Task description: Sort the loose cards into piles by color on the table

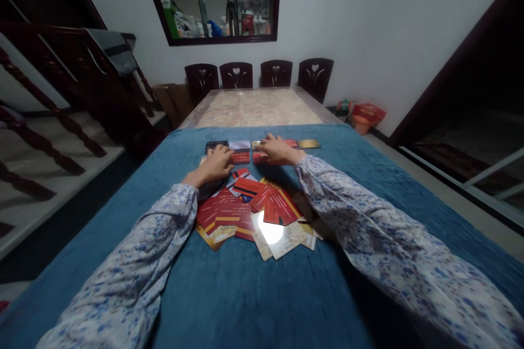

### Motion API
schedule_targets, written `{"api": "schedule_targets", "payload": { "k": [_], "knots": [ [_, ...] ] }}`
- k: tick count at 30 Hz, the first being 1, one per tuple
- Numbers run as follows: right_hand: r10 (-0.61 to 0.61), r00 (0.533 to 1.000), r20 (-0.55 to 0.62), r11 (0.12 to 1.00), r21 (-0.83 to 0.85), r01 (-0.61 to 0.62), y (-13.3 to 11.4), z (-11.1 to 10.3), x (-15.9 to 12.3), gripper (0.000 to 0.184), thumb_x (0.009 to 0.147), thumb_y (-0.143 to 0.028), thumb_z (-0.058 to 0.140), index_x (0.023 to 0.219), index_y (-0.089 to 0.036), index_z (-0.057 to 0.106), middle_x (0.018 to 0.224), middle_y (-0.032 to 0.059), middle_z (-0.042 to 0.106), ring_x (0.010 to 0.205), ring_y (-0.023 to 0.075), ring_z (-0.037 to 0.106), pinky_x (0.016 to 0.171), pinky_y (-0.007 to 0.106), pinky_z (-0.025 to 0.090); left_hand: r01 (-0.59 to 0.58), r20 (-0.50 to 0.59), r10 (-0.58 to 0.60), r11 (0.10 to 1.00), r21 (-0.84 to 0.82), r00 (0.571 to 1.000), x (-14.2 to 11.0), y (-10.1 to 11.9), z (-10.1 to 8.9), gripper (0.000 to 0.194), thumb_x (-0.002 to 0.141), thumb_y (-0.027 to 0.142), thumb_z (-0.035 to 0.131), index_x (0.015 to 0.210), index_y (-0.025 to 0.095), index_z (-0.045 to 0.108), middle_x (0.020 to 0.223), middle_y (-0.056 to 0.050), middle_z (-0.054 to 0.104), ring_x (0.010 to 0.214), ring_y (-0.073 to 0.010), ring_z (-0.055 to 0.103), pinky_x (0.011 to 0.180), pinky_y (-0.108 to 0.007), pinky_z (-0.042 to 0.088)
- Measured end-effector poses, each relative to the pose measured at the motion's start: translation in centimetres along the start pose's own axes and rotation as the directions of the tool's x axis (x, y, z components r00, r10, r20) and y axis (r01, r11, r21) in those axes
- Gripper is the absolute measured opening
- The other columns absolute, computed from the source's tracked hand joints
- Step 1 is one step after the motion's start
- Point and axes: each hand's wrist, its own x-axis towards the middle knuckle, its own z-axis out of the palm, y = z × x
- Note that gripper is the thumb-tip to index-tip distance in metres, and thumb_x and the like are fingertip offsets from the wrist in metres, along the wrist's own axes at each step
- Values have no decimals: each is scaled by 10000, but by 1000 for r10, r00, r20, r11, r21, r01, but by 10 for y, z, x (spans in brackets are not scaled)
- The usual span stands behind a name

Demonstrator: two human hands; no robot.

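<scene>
My left hand [216,163] rests over the left end of two short rows of cards, its fingers spread and touching the cards there. A black card [216,145], a silver card [239,145] and a red card [240,158] lie around its fingertips. Reaching over the right part of the rows, my right hand [275,150] has its fingers apart and covers part of another red card [257,158]. A gold card [309,144] ends the far row on the right. Between my forearms spreads a loose, overlapping pile of cards [233,210], mostly red, with cream ones [292,240] nearest me.
A blue cloth [254,300] covers the near part of the table; its bare stone-patterned top [254,106] shows beyond. Several dark chairs [236,73] stand at the far end. A railing [49,98] is on the left, and a red bag [368,113] sits on the floor at right.
</scene>
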Motion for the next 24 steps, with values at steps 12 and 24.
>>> {"api": "schedule_targets", "payload": {
  "k": [12,24],
  "knots": [
    [-72,997,-24,997,31,73,12,12,-52,351,929,-274,613,1259,-202,709,1288,154,658,1222,347,415,864,407,347,-157,-59,152,984,-88,987,-19,43,1,419,923,217,524,1335,191,600,1356,-159,591,1261,-331,478,1015,-545,400],
    [-109,992,-62,989,96,114,4,24,-92,285,932,-258,611,1182,-204,738,1189,135,682,1118,296,462,820,381,339,-267,-32,265,958,-108,964,-38,102,-10,269,973,337,548,1172,181,640,1282,-132,616,1216,-297,487,999,-481,383]
  ]
}}
